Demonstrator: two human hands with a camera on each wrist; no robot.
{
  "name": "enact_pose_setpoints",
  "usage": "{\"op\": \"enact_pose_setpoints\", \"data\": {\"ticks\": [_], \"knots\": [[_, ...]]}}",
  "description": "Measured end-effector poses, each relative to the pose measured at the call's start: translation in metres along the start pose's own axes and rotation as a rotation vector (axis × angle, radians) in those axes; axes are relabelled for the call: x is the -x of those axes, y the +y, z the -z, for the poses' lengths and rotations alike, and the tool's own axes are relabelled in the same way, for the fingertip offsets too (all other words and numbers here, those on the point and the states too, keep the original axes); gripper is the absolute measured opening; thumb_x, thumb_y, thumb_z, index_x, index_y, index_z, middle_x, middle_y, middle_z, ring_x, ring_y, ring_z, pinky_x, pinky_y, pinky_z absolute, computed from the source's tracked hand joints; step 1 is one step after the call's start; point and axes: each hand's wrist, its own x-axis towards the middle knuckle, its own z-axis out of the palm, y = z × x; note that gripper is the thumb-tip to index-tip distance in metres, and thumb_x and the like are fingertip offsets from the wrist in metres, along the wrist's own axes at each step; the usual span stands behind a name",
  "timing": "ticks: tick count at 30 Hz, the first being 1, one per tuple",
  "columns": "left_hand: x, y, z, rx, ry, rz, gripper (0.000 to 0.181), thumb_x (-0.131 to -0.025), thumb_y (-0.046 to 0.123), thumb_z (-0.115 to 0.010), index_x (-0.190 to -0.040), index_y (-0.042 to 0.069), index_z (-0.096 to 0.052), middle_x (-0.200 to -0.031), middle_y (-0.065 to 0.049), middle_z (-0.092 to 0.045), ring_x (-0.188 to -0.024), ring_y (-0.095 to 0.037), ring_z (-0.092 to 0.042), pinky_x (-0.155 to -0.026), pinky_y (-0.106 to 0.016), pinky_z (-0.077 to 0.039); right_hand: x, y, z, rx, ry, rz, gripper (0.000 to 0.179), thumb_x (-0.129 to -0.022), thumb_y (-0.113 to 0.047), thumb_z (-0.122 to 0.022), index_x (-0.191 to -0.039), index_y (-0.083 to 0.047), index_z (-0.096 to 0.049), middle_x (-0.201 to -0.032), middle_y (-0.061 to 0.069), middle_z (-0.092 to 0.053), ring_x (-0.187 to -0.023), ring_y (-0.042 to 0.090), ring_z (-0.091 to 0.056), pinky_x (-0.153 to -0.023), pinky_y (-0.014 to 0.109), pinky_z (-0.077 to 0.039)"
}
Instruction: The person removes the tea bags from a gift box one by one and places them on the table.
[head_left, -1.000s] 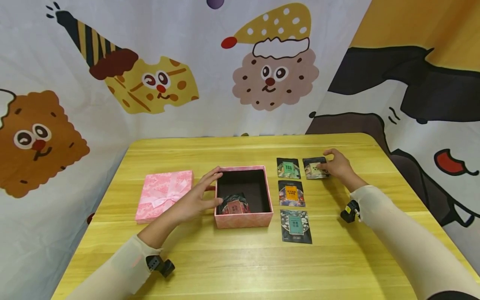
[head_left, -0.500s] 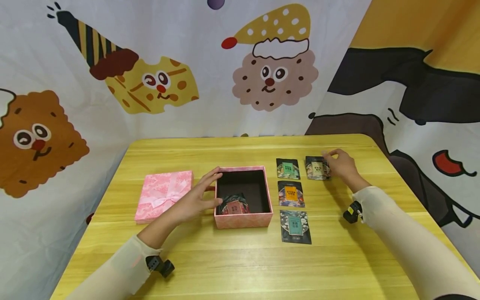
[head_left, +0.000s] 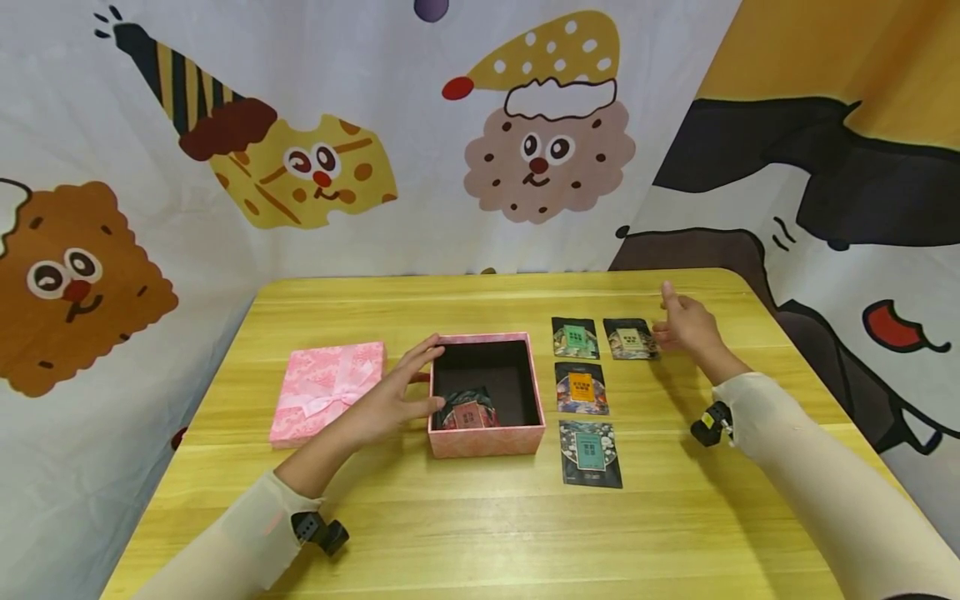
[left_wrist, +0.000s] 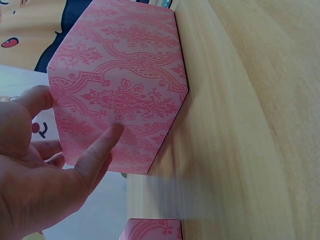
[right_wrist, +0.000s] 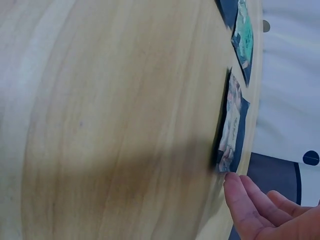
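Note:
My left hand (head_left: 386, 404) rests against the left side of an open pink patterned box (head_left: 487, 442). In the left wrist view one fingertip touches the outer wall while the thumb lies at the rim. Inside the dark interior leans a black packet with a red label (head_left: 470, 412). My right hand (head_left: 690, 325) is at the right edge of a black packet with a pale yellow label (head_left: 630, 340), thumb raised. The right wrist view shows its fingertips (right_wrist: 232, 182) right at that packet's end (right_wrist: 231, 125), which lies flat on the table.
A green-labelled packet (head_left: 575, 338), an orange-labelled packet (head_left: 582, 388) and a teal-labelled packet (head_left: 590, 453) form a column right of the box. The pink lid with a bow (head_left: 327, 392) lies to the left. A cartoon-printed curtain (head_left: 420, 242) hangs behind the wooden table (head_left: 465, 533).
My right thumb has lifted off the yellow-labelled packet. The packet shifted right, then back left toward the green-labelled one. My left hand and the box have stayed put.

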Motion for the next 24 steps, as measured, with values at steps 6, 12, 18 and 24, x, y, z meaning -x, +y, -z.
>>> {"op": "enact_pose_setpoints", "data": {"ticks": [6, 12, 18, 24], "knots": [[0.000, 0.000, 0.000, 0.004, 0.001, 0.000, 0.079, -0.100, 0.011, -0.069, -0.164, 0.008, -0.023, -0.175, -0.002, -0.003, -0.147, -0.050, -0.032, -0.112, -0.070, -0.034, 0.002, -0.005, 0.002, -0.080, -0.021, 0.006, 0.118, -0.088, -0.088, -0.017, -0.160, 0.005, -0.025, -0.140, 0.040, -0.052, -0.116, 0.053, -0.063, -0.091, 0.056, -0.057], [0.000, 0.000, 0.000, 0.009, 0.002, 0.004, 0.079, -0.100, 0.009, -0.068, -0.165, 0.009, -0.023, -0.175, -0.002, -0.003, -0.147, -0.050, -0.032, -0.112, -0.070, -0.034, 0.005, -0.012, -0.001, -0.146, -0.066, 0.008, 0.111, -0.092, -0.083, -0.019, -0.160, 0.004, -0.025, -0.142, 0.041, -0.050, -0.110, 0.047, -0.068, -0.092, 0.057, -0.056], [0.000, 0.001, 0.000, 0.014, 0.002, 0.006, 0.079, -0.100, 0.011, -0.069, -0.165, 0.010, -0.023, -0.175, -0.002, -0.003, -0.146, -0.050, -0.033, -0.112, -0.070, -0.035, 0.010, -0.022, -0.008, -0.193, -0.109, 0.020, 0.106, -0.094, -0.080, -0.022, -0.160, 0.003, -0.027, -0.143, 0.040, -0.049, -0.107, 0.042, -0.070, -0.094, 0.057, -0.055], [0.000, 0.000, 0.000, 0.014, -0.001, -0.003, 0.079, -0.100, 0.010, -0.068, -0.165, 0.009, -0.024, -0.175, -0.002, -0.003, -0.146, -0.050, -0.034, -0.111, -0.069, -0.036, 0.016, -0.033, -0.016, -0.188, -0.136, 0.052, 0.101, -0.097, -0.077, -0.024, -0.158, 0.003, -0.031, -0.142, 0.038, -0.051, -0.118, 0.050, -0.063, -0.095, 0.060, -0.054]]}}
